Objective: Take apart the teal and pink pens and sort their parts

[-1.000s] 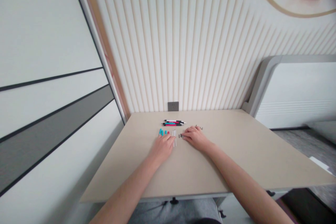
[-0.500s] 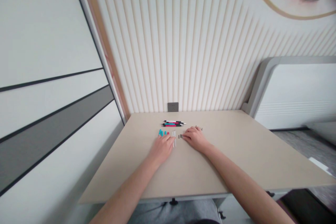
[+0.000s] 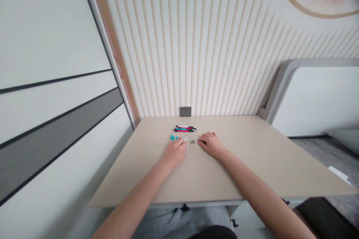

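Observation:
My left hand [image 3: 174, 151] rests on the desk with its fingers stretched out, beside short turquoise pen parts [image 3: 172, 137] and a small red piece [image 3: 180, 138]. Its fingertips reach thin white pen refills [image 3: 187, 145], which lie side by side and are partly covered. To the right of the refills are several tiny dark grey pieces [image 3: 192, 142], perhaps springs. My right hand [image 3: 210, 143] is curled down on the desk just right of them, thumb and fingertips close together. Whatever they pinch is too small to make out.
Several assembled pens [image 3: 185, 129], with black, red, turquoise and white parts, lie in a pile behind my hands. The beige desk [image 3: 202, 183] meets a ribbed wall with a dark socket [image 3: 185, 111]. A white cabinet [image 3: 56, 127] stands on the left.
My right hand has drawn slightly right, away from the tiny grey pieces, and its fingers are more curled. Small bits seen beyond it earlier are now hidden. My left hand barely moved.

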A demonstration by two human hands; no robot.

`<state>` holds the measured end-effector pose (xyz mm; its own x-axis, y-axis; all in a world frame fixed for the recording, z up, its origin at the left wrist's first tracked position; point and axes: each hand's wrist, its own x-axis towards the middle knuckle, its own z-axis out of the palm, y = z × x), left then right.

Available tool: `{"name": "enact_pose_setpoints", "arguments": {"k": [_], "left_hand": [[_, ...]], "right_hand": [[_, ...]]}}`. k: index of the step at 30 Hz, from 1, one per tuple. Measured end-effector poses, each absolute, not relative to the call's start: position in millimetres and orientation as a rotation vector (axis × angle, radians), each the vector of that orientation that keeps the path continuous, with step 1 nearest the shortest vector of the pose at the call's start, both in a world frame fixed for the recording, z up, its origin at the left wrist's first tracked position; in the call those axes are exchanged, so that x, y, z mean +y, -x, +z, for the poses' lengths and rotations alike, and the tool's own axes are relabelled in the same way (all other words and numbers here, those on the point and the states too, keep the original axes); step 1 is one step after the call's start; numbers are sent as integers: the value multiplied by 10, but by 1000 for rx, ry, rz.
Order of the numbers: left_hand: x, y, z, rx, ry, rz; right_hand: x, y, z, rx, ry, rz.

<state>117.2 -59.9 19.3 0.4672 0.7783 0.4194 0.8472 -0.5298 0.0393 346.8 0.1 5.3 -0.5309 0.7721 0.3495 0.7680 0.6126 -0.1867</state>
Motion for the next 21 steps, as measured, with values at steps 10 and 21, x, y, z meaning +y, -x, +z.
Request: {"name": "enact_pose_setpoints", "arguments": {"k": [10,21], "left_hand": [[-406,-1239,300,-1479,2554,-468],[-275,-1483,261,-1506,2475,-322]], "right_hand": [[-3,-3492,86,-2438,1253,29],[-29,-3509,132,-2424,1195,80]]}}
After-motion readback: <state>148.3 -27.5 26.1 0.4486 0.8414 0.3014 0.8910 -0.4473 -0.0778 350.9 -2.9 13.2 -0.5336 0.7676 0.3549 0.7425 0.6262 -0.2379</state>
